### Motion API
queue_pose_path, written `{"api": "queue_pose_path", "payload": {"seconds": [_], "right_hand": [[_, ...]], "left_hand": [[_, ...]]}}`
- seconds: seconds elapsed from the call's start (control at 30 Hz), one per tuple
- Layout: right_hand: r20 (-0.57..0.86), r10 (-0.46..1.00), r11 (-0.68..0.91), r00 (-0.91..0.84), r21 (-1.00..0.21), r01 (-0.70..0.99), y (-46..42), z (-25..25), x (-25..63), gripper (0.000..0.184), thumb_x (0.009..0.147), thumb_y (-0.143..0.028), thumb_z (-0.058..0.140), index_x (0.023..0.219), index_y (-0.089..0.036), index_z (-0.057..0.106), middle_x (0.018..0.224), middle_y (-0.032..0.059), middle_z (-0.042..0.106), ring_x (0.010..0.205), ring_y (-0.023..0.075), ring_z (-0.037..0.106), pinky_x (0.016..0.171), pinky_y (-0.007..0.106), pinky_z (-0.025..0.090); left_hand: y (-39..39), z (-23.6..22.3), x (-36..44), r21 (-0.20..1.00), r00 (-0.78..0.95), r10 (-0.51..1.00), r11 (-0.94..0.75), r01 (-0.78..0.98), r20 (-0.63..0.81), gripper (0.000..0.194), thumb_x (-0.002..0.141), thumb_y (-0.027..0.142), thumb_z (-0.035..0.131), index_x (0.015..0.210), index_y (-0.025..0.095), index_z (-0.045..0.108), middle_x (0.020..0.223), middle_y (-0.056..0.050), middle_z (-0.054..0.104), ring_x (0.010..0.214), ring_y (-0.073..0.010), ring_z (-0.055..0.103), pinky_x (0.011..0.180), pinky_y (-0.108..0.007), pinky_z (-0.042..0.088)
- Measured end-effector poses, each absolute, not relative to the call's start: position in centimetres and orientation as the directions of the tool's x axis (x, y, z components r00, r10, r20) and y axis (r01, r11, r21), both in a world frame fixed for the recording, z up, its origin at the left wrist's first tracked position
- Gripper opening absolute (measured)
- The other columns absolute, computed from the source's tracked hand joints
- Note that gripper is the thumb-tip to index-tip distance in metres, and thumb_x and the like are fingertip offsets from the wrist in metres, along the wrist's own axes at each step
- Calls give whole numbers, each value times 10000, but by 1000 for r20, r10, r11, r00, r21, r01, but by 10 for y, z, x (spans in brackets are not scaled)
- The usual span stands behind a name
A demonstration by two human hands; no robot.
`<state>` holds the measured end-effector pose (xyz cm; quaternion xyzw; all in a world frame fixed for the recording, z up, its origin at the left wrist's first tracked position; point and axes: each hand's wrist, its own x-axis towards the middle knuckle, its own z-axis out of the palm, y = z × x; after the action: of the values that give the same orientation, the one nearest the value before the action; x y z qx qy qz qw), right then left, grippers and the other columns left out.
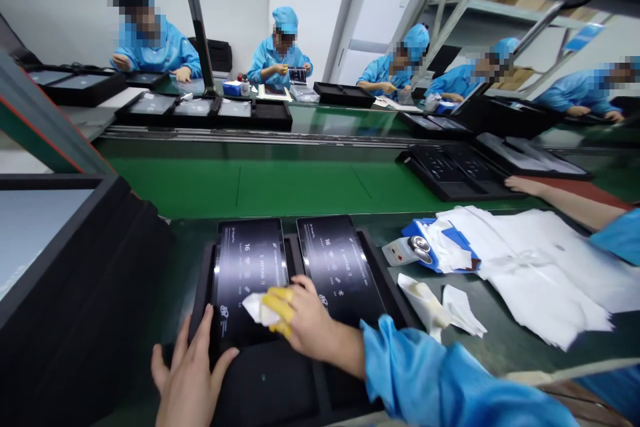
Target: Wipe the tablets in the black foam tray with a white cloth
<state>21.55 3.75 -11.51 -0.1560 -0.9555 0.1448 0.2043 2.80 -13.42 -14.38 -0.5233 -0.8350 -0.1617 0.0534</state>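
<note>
Two dark tablets lie side by side in a black foam tray in front of me. My right hand, with yellow covers on several fingers, pinches a folded white wiping cloth against the lower right of the left tablet. White print and icons show on its glossy face. The right tablet lies partly behind my right hand and forearm. My left hand rests with fingers spread at the tray's left edge, near the left tablet's lower corner.
Right of the tray are a metal-topped dispenser bottle, a blue box of wipes, crumpled cloths and white sheets. Black foam trays stand stacked at left. A green conveyor belt runs behind; several co-workers sit beyond, and another's arm reaches in at right.
</note>
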Motion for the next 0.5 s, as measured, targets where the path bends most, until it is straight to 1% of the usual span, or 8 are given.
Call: {"api": "queue_pose_path", "payload": {"seconds": [0.1, 0.17, 0.27, 0.37, 0.43, 0.5], "right_hand": [[353, 389, 884, -851, -401, 238, -6, -120, 241, 407, 977, -345, 579, 1373, -258, 538, 1294, 87, 665, 1066, 243, 608, 1123, 497, 228], [339, 379, 872, -861, -442, 210, -20, -118, 248, 422, 981, -392, 587, 1381, -273, 528, 1269, 70, 677, 1026, 227, 623, 1143, 500, 191], [312, 348, 866, -884, -468, 176, -20, -116, 246, 435, 979, -443, 599, 1382, -297, 527, 1255, 46, 686, 997, 214, 637, 1165, 520, 123], [284, 347, 867, -894, -461, 190, 7, -114, 227, 464, 973, -461, 605, 1401, -303, 521, 1265, 60, 685, 1042, 232, 633, 1165, 541, 84], [240, 387, 862, -891, -438, 256, 43, -107, 204, 525, 936, -466, 663, 1408, -282, 525, 1272, 78, 684, 1092, 250, 621, 1168, 537, 73], [176, 511, 827, -841, -369, 425, 92, -92, 177, 560, 903, -434, 715, 1404, -254, 540, 1284, 93, 676, 1155, 263, 597, 1169, 517, 92]], "left_hand": [[-135, -148, 26, 205, -441, 864, 398, 894, 244, 587, 995, 495, 317, 1510, 212, 318, 1337, -182, 638, 1379, -361, 467, 1078, -758, 269], [-136, -154, 23, 213, -442, 868, 399, 892, 224, 607, 983, 502, 352, 1521, 225, 303, 1356, -179, 628, 1385, -360, 459, 1082, -759, 257], [-138, -159, 22, 242, -471, 865, 426, 872, 173, 610, 980, 475, 355, 1540, 248, 271, 1403, -138, 604, 1409, -340, 431, 1117, -750, 205], [-137, -158, 24, 245, -498, 858, 460, 853, 124, 585, 981, 431, 326, 1533, 236, 307, 1429, -106, 588, 1423, -321, 414, 1153, -723, 165], [-135, -155, 26, 239, -517, 852, 486, 841, 87, 582, 977, 420, 321, 1523, 220, 338, 1448, -99, 572, 1432, -321, 402, 1159, -714, 170], [-132, -152, 28, 232, -533, 845, 510, 828, 46, 580, 973, 406, 321, 1518, 211, 353, 1459, -86, 562, 1437, -329, 396, 1154, -715, 189]]}}
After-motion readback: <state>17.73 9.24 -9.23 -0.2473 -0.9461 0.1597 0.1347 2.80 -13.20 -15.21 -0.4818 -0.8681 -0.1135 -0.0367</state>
